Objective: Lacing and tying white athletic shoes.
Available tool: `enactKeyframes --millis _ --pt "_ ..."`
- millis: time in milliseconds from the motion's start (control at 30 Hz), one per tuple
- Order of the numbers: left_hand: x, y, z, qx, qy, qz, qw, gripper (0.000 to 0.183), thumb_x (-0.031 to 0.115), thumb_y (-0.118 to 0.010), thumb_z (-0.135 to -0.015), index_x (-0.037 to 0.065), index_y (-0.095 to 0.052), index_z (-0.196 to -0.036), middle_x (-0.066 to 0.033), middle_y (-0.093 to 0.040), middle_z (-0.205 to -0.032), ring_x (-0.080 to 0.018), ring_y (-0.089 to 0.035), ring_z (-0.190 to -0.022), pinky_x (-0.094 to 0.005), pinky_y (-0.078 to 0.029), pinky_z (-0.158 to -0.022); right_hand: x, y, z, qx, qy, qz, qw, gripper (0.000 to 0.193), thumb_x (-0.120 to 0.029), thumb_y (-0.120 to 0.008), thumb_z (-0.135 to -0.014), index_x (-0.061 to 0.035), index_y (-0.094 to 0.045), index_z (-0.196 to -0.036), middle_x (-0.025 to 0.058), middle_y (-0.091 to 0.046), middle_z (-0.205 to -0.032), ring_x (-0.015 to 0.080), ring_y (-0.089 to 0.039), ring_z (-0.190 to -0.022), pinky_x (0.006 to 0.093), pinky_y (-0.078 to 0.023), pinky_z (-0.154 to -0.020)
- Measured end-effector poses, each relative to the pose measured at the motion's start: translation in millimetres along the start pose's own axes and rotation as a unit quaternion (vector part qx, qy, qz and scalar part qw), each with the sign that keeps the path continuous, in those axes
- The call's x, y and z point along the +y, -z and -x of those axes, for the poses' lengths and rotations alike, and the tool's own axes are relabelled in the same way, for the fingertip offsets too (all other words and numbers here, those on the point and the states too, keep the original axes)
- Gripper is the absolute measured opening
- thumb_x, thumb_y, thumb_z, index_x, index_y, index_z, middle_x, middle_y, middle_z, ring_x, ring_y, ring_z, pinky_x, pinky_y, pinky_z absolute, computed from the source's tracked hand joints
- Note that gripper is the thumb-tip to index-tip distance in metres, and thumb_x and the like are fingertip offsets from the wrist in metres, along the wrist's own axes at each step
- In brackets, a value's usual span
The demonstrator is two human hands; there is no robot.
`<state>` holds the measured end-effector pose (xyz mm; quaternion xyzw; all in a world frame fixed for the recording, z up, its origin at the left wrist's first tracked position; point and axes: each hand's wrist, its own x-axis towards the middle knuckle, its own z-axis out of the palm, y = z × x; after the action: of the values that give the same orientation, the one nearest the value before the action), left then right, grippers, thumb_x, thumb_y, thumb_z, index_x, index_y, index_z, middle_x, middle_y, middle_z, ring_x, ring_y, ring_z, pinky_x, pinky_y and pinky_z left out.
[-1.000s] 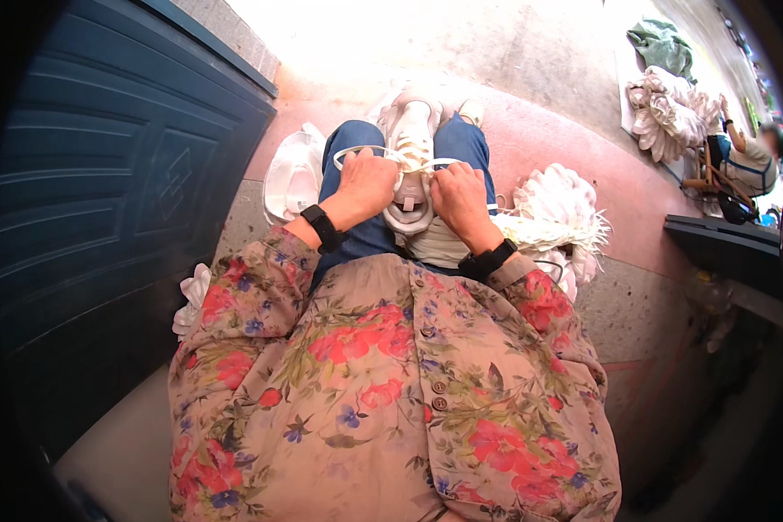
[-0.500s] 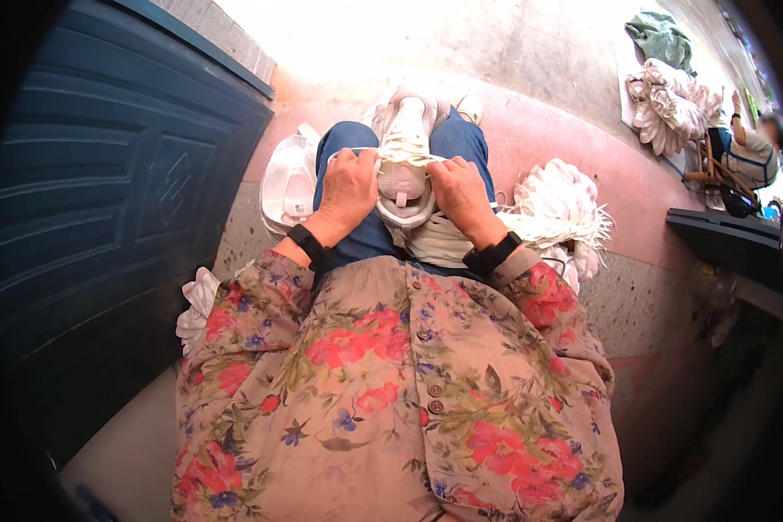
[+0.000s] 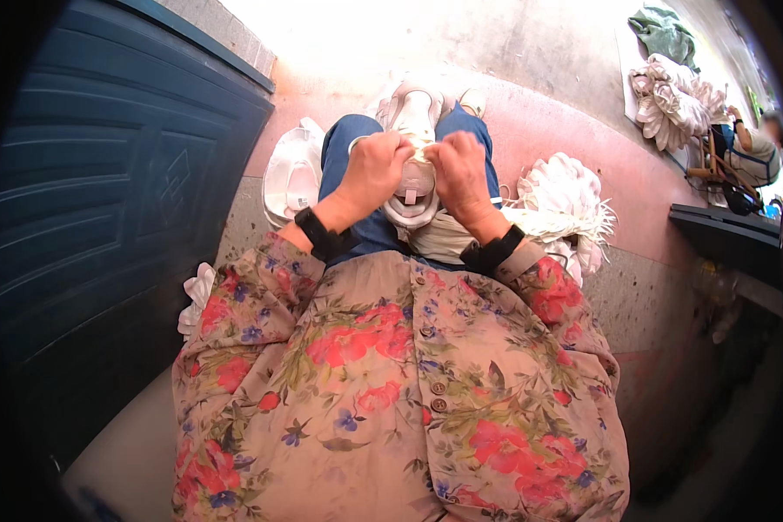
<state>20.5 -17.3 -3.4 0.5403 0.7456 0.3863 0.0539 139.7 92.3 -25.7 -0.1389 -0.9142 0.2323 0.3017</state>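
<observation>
A pale white-pink sneaker sits between my knees, its heel opening toward me and its toe pointing away. Over its tongue, my left hand and my right hand are close together. Both have fingers pinched on the cream shoelace, of which only a short bit shows between them. Motion slightly blurs the fingertips, so the exact grip on each lace end is hard to see. A bundle of cream laces lies across my lap below my right hand.
Another white shoe stands beyond my left knee, near a dark blue panelled door. To the right lies a heap of pale shoe parts with loose laces. Farther off are a larger pile and a seated person.
My hands have come inward from either side of the shoe and slightly up, nearly meeting over the tongue. The lace stretched between them is now mostly hidden.
</observation>
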Motion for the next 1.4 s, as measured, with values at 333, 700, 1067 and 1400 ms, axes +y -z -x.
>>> enactKeyframes --millis 333,700,1067,1400 --pt "17 12 -44 -0.066 0.238 0.287 0.926 0.011 0.008 -0.055 -0.082 -0.003 -0.058 -0.082 -0.0013 -0.055 -0.067 -0.0058 -0.049 -0.058 -0.0189 -0.040 -0.052 -9 12 -39 0.067 -0.137 -0.209 0.966 0.005 -0.005 -0.058 -0.077 -0.0005 -0.058 -0.076 0.0106 -0.050 -0.073 0.0233 -0.050 -0.068 0.0300 -0.040 -0.059" --pt "-33 19 -43 -0.013 0.277 0.184 0.943 0.031 0.019 -0.060 -0.078 -0.003 -0.059 -0.099 -0.0085 -0.063 -0.085 -0.0112 -0.058 -0.074 -0.0219 -0.045 -0.061 25 31 -52 0.047 -0.239 -0.235 0.941 0.021 -0.017 -0.053 -0.083 0.0021 -0.060 -0.080 0.0159 -0.059 -0.079 0.0200 -0.057 -0.068 0.0323 -0.044 -0.063" --pt "-212 65 123 -0.071 0.395 -0.122 0.908 0.034 0.019 -0.065 -0.069 -0.001 -0.055 -0.095 -0.0221 -0.060 -0.089 -0.0370 -0.057 -0.086 -0.0415 -0.044 -0.075 10 75 36 -0.272 -0.087 -0.004 0.958 0.012 -0.017 -0.064 -0.068 -0.0105 -0.061 -0.078 0.0026 -0.050 -0.080 0.0223 -0.047 -0.085 0.0357 -0.036 -0.074" --pt "-193 72 112 -0.146 0.352 -0.336 0.861 0.021 0.025 -0.059 -0.076 0.005 -0.060 -0.082 -0.0174 -0.061 -0.079 -0.0364 -0.058 -0.080 -0.0454 -0.046 -0.067 25 142 -7 0.042 -0.095 -0.028 0.994 0.019 0.008 -0.042 -0.071 -0.0013 -0.051 -0.084 0.0111 -0.053 -0.075 0.0228 -0.052 -0.067 0.0308 -0.041 -0.060"
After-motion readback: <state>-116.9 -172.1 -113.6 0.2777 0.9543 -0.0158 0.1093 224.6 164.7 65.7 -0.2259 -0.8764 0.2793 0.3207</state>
